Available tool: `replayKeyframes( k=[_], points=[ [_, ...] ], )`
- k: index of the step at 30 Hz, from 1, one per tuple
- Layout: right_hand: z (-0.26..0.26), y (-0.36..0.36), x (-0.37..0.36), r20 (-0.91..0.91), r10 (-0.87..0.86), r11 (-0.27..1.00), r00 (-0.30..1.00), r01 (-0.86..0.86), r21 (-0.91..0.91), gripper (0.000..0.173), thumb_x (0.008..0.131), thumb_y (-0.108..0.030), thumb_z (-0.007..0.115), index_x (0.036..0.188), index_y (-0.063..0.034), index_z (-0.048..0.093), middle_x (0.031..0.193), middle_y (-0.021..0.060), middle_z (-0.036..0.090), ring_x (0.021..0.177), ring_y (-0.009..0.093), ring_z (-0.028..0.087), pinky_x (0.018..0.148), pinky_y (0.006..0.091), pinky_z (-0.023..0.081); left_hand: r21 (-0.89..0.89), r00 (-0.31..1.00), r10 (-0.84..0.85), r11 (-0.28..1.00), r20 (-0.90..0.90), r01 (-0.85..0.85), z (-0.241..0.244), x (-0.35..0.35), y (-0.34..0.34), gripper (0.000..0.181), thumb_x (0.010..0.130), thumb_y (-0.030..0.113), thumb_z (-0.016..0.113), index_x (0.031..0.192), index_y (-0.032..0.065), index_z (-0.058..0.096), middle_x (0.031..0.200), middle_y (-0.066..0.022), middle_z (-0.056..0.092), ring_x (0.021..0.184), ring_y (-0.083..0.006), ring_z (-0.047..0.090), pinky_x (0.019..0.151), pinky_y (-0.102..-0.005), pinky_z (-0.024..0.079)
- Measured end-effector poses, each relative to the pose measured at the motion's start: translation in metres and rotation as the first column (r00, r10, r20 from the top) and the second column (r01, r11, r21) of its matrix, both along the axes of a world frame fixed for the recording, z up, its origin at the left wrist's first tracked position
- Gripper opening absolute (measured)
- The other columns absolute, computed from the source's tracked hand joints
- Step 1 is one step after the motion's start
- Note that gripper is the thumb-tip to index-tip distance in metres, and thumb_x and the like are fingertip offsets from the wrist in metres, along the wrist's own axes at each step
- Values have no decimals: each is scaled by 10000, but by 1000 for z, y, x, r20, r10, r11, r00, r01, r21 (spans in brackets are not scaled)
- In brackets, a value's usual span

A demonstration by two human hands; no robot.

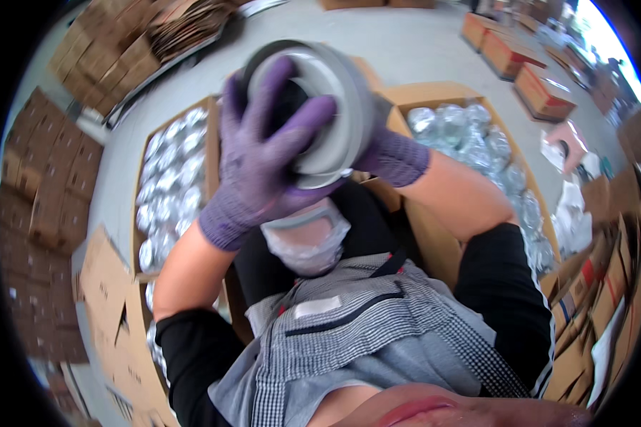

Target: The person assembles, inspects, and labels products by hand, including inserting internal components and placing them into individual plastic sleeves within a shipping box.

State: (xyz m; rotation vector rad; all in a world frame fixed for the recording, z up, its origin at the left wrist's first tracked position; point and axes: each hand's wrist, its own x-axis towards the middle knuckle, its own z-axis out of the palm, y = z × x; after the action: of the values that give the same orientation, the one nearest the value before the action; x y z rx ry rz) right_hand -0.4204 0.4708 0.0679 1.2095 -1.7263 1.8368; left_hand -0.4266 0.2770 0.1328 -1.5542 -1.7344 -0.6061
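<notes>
Both my hands wear purple knit gloves and hold up a round grey part (352, 123), apparently plastic, with a pale stepped rim and a dark opening. My left hand (251, 144) spreads its fingers over the near face. Most of my right hand (387, 155) is hidden behind the part, gripping its right side. Below them, at my lap, sits a bag-wrapped item (305, 240) with a pinkish panel and a grey rim. Left of my legs, a carton (212, 144) holds rows of shiny plastic-wrapped pieces (171, 176). Another open carton (432, 93) on the right contains similar wrapped pieces (464, 133).
Stacked brown cartons (51, 181) line the left side. Flattened cardboard (189, 29) lies on a pallet at the back left. Orange-brown boxes (542, 91) stand on the floor at upper right. A pink item (567, 141) and folded cardboard (593, 309) are at my right.
</notes>
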Motion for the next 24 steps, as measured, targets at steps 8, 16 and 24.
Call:
replayKeyframes(
  k=[8,16,24],
  points=[
    [-36,-3,43,174,-444,867,879,373,330,648,972,-207,716,1524,-76,403,1453,126,542,1332,239,561,1108,378,499,226,843,-290,952,453,206,-48,7,-19,1646,449,622,988,1611,-66,46,1591,-267,340,1465,-390,393,1187,-488,353],
    [-57,4,68,474,-252,967,844,207,145,587,1034,-231,622,1532,-51,368,1452,149,521,1326,243,563,1069,375,551,307,783,-261,947,564,94,-84,29,-16,1713,462,629,988,1603,-75,-76,1590,-232,331,1439,-336,390,1193,-448,291],
    [-70,-2,78,559,-213,975,802,215,64,633,993,-256,649,1521,-34,378,1445,174,516,1309,279,566,1054,395,549,381,983,-100,924,153,35,-90,27,-14,1462,555,706,901,1568,-100,220,1474,-223,478,1300,-338,508,1123,-483,309]
  ],
)
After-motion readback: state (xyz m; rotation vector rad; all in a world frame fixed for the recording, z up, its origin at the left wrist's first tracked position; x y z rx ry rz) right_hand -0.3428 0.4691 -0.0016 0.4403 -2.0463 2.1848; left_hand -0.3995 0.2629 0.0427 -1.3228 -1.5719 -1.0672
